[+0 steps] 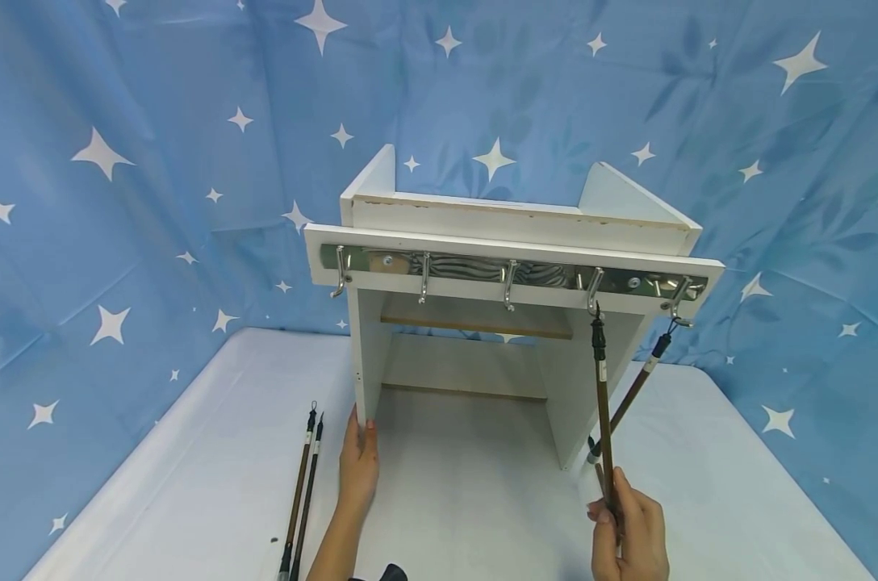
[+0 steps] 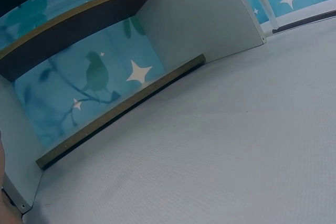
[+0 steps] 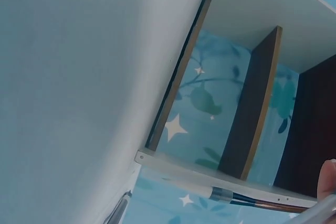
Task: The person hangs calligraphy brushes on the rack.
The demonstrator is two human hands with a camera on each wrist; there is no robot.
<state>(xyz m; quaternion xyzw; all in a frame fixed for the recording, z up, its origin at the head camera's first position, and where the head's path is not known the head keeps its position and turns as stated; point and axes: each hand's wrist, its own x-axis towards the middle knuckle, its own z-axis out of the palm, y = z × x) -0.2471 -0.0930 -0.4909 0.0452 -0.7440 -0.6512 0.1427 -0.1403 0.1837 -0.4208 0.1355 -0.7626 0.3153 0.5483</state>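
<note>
A white shelf unit (image 1: pixel 453 216) stands on the table, with a metal hook rail (image 1: pixel 468 270) along its front. My left hand (image 1: pixel 357 468) grips the bottom front of its left side panel (image 1: pixel 365 347), thumb at the front edge. In my right hand (image 1: pixel 631 528) is a brown-handled calligraphy brush (image 1: pixel 604 395), held near its lower end, which the fingers hide. That brush's black top reaches the fourth hook (image 1: pixel 595 289). From the rightmost hook (image 1: pixel 680 298) a second calligraphy brush (image 1: pixel 633 391) hangs by its loop, slanting down behind the held one.
Two more brushes (image 1: pixel 298 488) lie side by side on the white table (image 1: pixel 199 452), left of my left arm. Close to them is a small dark bit (image 1: pixel 274 539). A blue star-patterned curtain (image 1: pixel 192 161) surrounds the back and sides. Inside the unit runs a shelf board (image 3: pixel 257 103).
</note>
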